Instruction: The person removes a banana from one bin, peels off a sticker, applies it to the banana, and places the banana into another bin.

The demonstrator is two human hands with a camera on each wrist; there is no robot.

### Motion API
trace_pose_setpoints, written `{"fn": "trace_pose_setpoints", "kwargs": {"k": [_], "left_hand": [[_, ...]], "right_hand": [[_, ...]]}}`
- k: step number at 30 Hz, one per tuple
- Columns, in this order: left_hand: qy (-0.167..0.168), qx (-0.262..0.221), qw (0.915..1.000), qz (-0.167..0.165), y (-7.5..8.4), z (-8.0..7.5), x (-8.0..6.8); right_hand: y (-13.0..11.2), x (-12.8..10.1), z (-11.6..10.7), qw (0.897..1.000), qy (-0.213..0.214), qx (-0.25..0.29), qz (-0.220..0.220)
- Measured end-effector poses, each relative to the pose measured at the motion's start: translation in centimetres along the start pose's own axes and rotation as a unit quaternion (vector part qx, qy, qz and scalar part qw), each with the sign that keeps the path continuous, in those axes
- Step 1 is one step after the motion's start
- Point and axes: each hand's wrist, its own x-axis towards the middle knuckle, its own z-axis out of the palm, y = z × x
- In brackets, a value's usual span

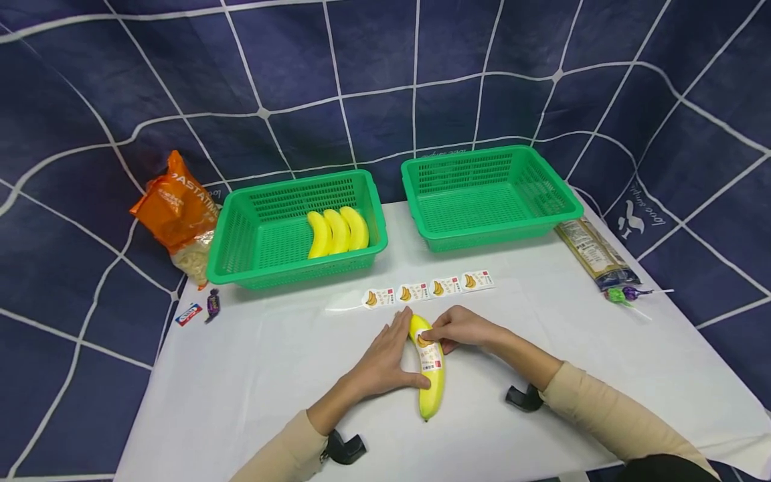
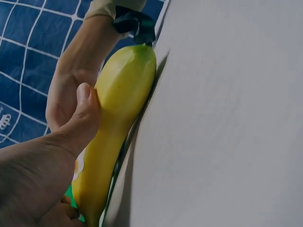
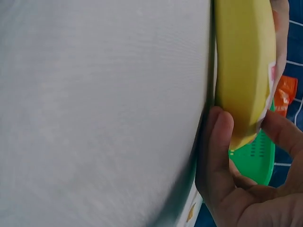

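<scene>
A yellow banana (image 1: 431, 395) lies on the white table, its top end pointing away from me. A white banana-print sticker (image 1: 430, 355) runs along its upper face. My left hand (image 1: 385, 365) holds the banana from the left, thumb (image 2: 85, 101) against its lower part and fingertips by its top end. From the right, my right hand (image 1: 464, 328) pinches the upper part, forefinger (image 3: 283, 130) on the sticker and another finger low on the banana's side. The banana (image 3: 244, 61) stands close beside the palm in the right wrist view.
Behind the hands lies a strip of banana stickers (image 1: 412, 292). A green basket (image 1: 289, 271) at back left holds three bananas (image 1: 338, 232); another green basket (image 1: 490, 237) is at back right. Pasta bags (image 1: 175, 207) (image 1: 596, 251), candies (image 1: 213, 304) and lollipops (image 1: 629, 293) lie at the sides.
</scene>
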Motion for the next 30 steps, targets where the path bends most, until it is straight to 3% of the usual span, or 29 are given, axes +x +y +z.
{"fn": "trace_pose_setpoints", "kwargs": {"k": [9, 15, 18, 22, 26, 30], "left_hand": [[0.020, -0.023, 0.9995, 0.001, 0.2, 0.5, 0.2], [0.019, -0.006, 0.9998, 0.001, 0.4, 0.3, 0.1], [0.007, 0.007, 0.9999, 0.003, 0.6, -0.3, 0.1], [-0.005, -0.014, 0.9999, 0.005, 0.6, -1.9, 0.6], [0.033, -0.054, 0.9980, 0.007, 0.8, -3.9, 2.1], [0.087, -0.074, 0.9933, 0.018, 1.8, -5.6, 4.7]], "right_hand": [[0.1, 0.0, -0.4, 1.000, 0.016, 0.010, 0.012], [0.5, 0.1, -0.4, 1.000, 0.017, 0.008, 0.004], [0.7, 0.1, -0.5, 1.000, 0.012, 0.011, 0.003], [0.8, 0.0, -0.4, 1.000, 0.005, 0.024, 0.001], [0.9, 0.0, -0.4, 1.000, 0.002, 0.029, -0.008], [1.0, 0.0, -0.5, 1.000, 0.002, 0.027, -0.009]]}}
